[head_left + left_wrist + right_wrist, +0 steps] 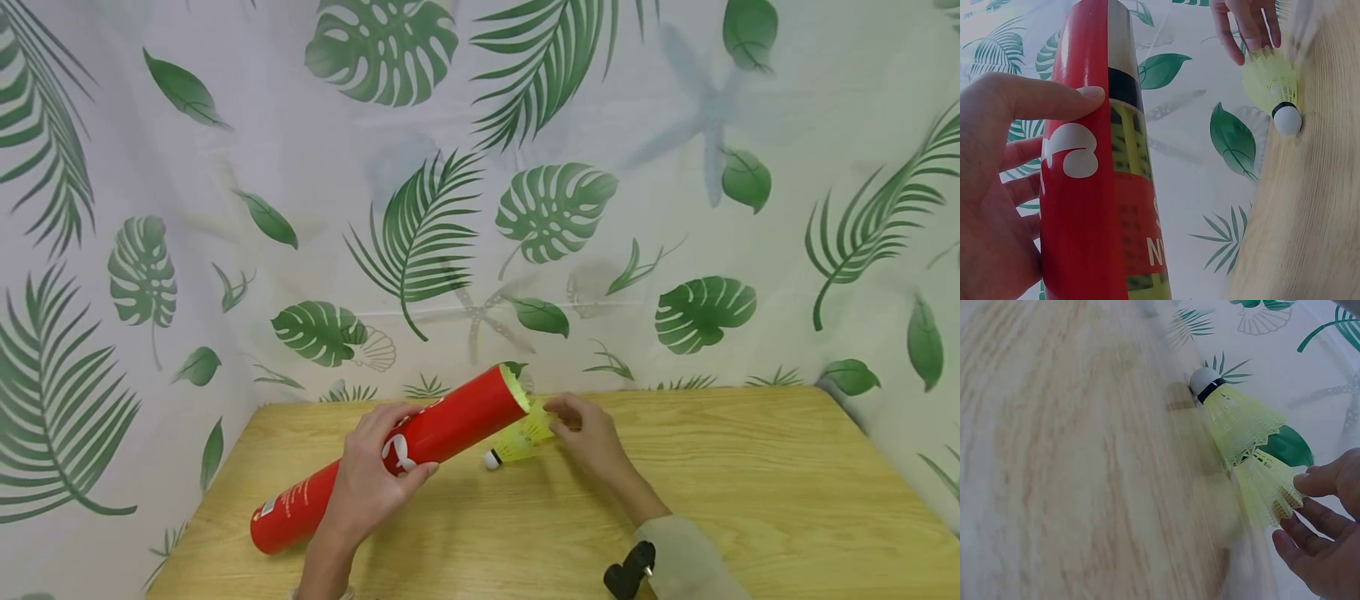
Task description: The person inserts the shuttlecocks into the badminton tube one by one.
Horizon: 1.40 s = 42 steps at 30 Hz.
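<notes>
My left hand (pixel 371 475) grips a red shuttlecock tube (pixel 468 412), tilted with its open end up towards the right. Through a clear strip on the tube's side (pixel 1127 134), yellow and black show inside in the left wrist view. Two yellow shuttlecocks lie close together beyond the tube's mouth. One shuttlecock (pixel 1241 422), with a white head and black band, lies on its side. Behind it, my right hand (pixel 592 437) pinches the skirt rim of the second shuttlecock (pixel 1265 490) between thumb and fingers; that one's head is hidden.
Under both hands is a wood-grain table (pixel 750 483). A pale cloth with green leaf prints (pixel 637 167) hangs behind the table and along its left side. A small black device (pixel 630 571) sits by the right sleeve (pixel 686 558).
</notes>
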Each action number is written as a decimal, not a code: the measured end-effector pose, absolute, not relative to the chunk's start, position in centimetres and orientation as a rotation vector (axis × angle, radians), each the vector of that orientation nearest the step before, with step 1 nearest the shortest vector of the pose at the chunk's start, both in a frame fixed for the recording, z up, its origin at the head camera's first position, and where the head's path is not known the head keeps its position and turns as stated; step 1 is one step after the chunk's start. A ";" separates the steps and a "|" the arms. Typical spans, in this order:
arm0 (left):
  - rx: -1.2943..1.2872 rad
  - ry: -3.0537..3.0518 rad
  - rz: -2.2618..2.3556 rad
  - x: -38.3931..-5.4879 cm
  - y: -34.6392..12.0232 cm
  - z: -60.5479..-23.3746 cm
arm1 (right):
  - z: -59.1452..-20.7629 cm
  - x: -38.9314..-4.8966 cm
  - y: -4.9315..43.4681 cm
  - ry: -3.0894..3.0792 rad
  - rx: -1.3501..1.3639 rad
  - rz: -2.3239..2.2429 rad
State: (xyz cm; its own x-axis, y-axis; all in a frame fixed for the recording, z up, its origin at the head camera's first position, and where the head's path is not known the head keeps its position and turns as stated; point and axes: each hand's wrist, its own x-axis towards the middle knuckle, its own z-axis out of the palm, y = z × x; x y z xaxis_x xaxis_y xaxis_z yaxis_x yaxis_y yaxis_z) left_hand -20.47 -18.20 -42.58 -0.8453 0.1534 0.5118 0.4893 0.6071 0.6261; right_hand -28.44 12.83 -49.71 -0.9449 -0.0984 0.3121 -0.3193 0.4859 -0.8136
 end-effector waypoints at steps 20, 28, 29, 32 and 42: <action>-0.508 -2.433 -1.131 -20.5 -18.1 -42.4 | -47.0 -26.1 15.6 -2.361 0.279 1.360; -0.516 -2.432 -1.140 -20.3 -17.9 -42.3 | -44.8 -24.0 17.5 -2.253 0.297 1.344; -0.516 -2.433 -1.139 -20.3 -17.9 -42.3 | -44.6 -23.7 17.7 -2.248 0.296 1.341; -0.513 -2.435 -1.131 -20.3 -17.9 -42.2 | -43.5 -22.8 18.2 -2.221 0.300 1.334; -0.526 -2.434 -1.127 -20.3 -17.8 -42.3 | -40.2 -20.0 18.7 -2.127 0.278 1.354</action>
State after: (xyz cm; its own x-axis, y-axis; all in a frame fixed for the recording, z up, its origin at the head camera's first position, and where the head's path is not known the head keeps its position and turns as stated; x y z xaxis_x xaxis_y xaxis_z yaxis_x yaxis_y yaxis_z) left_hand -20.34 -17.80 -42.27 -0.8466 0.1651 0.5060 0.4926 0.6030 0.6275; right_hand -20.00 18.75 -40.24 -0.8006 0.1361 0.5835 -0.4711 0.4588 -0.7534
